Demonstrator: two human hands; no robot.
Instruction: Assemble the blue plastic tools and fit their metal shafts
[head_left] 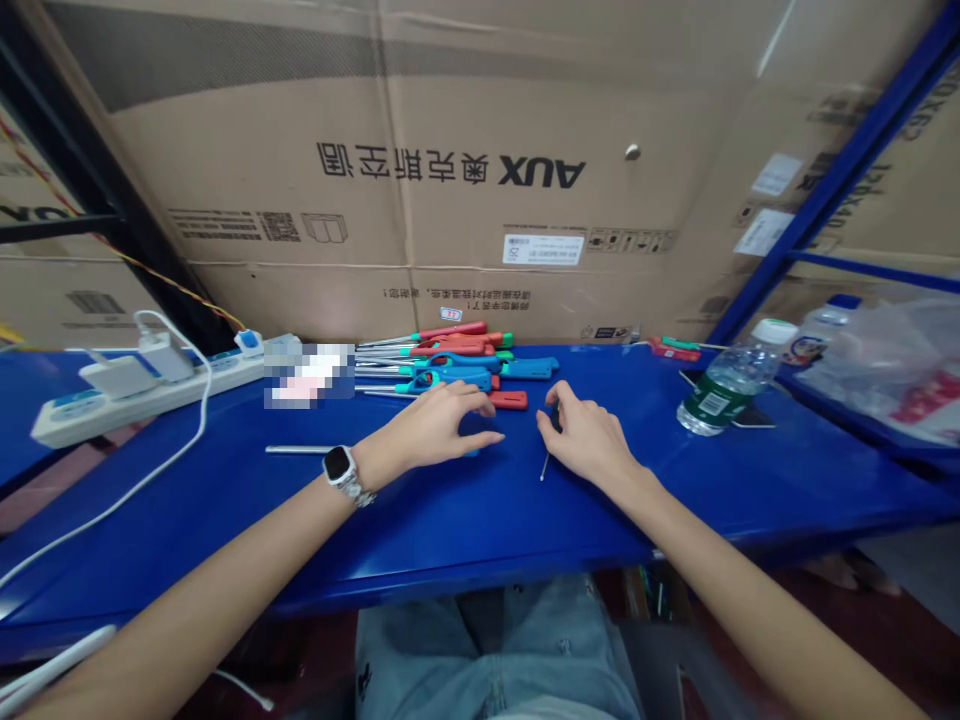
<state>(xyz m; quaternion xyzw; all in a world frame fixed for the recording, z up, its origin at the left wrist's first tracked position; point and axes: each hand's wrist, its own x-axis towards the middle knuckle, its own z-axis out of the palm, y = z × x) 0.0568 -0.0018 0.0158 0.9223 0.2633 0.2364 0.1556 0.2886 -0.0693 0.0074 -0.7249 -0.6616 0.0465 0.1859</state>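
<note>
My left hand [446, 425] is over the blue tabletop, thumb stretched out and fingers apart, holding nothing that I can see. Under its wrist lies a long-necked lighter; its metal tube [296, 450] sticks out to the left, and most of its body is hidden by the hand. My right hand [589, 435] is closed around a dark-handled tool, possibly a small screwdriver, whose thin metal shaft [545, 466] points down toward the table. Beyond both hands is a pile of red and blue long-necked lighters [529, 369], their metal tubes pointing left.
A white power strip [225, 368] with chargers and a white cable [204, 400] occupies the left side. To the right stand a green-labelled water bottle [712, 395], a flat dark phone-like object [752, 413] and a plastic bag [900, 360]. Cardboard [450, 90] walls the back.
</note>
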